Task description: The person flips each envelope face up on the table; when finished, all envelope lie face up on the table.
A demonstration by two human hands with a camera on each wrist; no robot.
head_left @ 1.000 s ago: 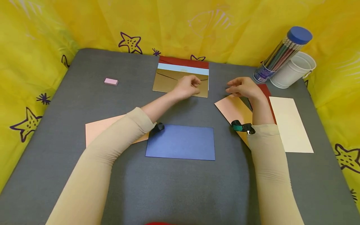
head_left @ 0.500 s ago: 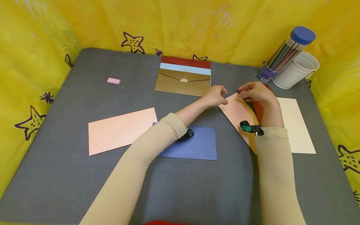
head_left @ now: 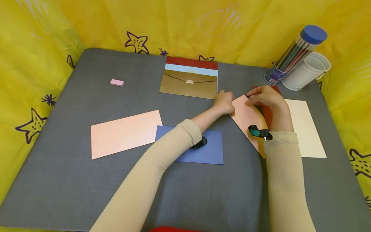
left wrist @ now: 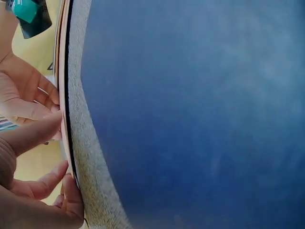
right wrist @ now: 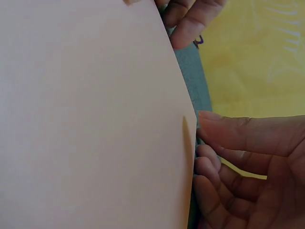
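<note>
Peach envelope [head_left: 248,120] lying flat right of centre on grey table [head_left: 72,180], long axis diagonal, far-left corner toward gold envelope [head_left: 188,84]. Left hand [head_left: 224,102] pinching its far-left edge, fingers curled; right hand [head_left: 265,96] gripping the far end. Tipped pencil tube [head_left: 292,54] full of pencils, leaning against white bucket [head_left: 307,72]. Dark red card [head_left: 268,111] tucked beneath, cream sheet [head_left: 304,129] just beside.

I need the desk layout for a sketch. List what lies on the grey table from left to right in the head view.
Pink eraser → pink envelope lying flat → blue envelope → pink envelope held by both hands → cream envelope → white cup.
</note>
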